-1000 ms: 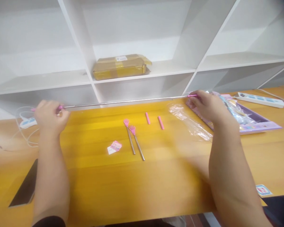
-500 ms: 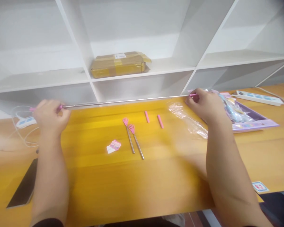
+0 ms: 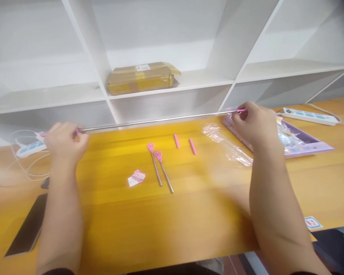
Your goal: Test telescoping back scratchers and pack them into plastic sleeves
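Telescopic back scratcher [image 3: 160, 120] | extended between left hand [image 3: 65, 143] and right hand [image 3: 256, 124], raised above table [image 3: 206, 233] | left: fist wrapped around pink handle [image 3: 43, 134] | right: pinching opposite pink end [image 3: 241, 110]

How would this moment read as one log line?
left hand: holds pink end of rod | right hand: holds other end | table: two scratchers, two pink sticks
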Demonstrator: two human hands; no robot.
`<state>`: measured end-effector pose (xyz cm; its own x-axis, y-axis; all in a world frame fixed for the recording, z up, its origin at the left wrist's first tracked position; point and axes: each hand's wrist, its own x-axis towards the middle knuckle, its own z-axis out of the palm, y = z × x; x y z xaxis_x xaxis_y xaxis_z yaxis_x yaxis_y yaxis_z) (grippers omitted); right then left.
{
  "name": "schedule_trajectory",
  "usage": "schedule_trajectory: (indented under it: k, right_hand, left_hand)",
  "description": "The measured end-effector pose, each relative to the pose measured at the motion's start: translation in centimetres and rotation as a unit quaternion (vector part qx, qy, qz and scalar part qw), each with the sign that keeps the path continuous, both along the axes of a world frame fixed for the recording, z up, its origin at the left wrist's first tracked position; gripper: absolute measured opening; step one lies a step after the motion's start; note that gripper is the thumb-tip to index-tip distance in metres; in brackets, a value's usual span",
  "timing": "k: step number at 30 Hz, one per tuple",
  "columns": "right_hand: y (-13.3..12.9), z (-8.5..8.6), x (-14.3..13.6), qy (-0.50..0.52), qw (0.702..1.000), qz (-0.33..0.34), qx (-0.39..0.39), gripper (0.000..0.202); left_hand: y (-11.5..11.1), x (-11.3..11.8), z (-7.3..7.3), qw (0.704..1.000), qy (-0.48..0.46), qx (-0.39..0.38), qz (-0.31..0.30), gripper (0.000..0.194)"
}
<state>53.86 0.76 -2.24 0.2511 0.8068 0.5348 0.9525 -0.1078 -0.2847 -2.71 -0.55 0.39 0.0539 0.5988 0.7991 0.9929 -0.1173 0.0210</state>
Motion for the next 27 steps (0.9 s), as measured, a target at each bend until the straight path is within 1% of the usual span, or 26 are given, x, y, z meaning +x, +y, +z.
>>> schedule_trajectory:
  k: [5,7,8,12,14,16,20,24,27]
  right_hand:
    - [-0.2,0.2,0.2,0.010,1.000,-0.015,0.013,0.018]
    - [-0.1,0.2,-0.3,0.005,1.000,0.000,0.012,0.017]
    - [-0.1,0.1,-0.8,0.000,1.000,0.014,0.009,0.016]
    - [0.3,-0.6,-4.2,-0.045,0.997,0.064,-0.019,0.019]
    - [0.4,-1.2,-6.0,-0.069,0.994,0.076,-0.040,0.023]
    - [0.6,-1.7,-7.3,-0.085,0.990,0.090,-0.062,0.024]
    - [0.9,-2.7,-8.4,-0.116,0.984,0.105,-0.083,0.026]
    - [1.1,-3.4,-8.1,-0.152,0.976,0.123,-0.093,0.028]
    - [1.1,-3.4,-7.7,-0.174,0.971,0.135,-0.093,0.027]
  left_hand:
    - [-0.2,0.7,-0.1,1.000,0.014,-0.011,0.000,0.006]
    - [-0.1,1.4,-0.3,0.999,0.028,-0.018,-0.007,0.003]
    - [-0.1,2.0,-0.6,0.999,0.036,-0.023,-0.015,0.002]
    - [-0.2,5.2,-1.9,0.997,0.045,-0.038,-0.054,0.012]
    - [-0.2,6.6,-2.6,0.996,0.049,-0.041,-0.056,0.014]
    - [-0.3,7.5,-3.0,0.996,0.061,-0.044,-0.055,0.014]
    - [-0.4,8.1,-3.4,0.995,0.069,-0.045,-0.063,0.015]
    - [-0.5,8.2,-3.4,0.995,0.057,-0.047,-0.068,0.017]
    - [-0.6,8.3,-3.3,0.993,0.070,-0.050,-0.075,0.019]
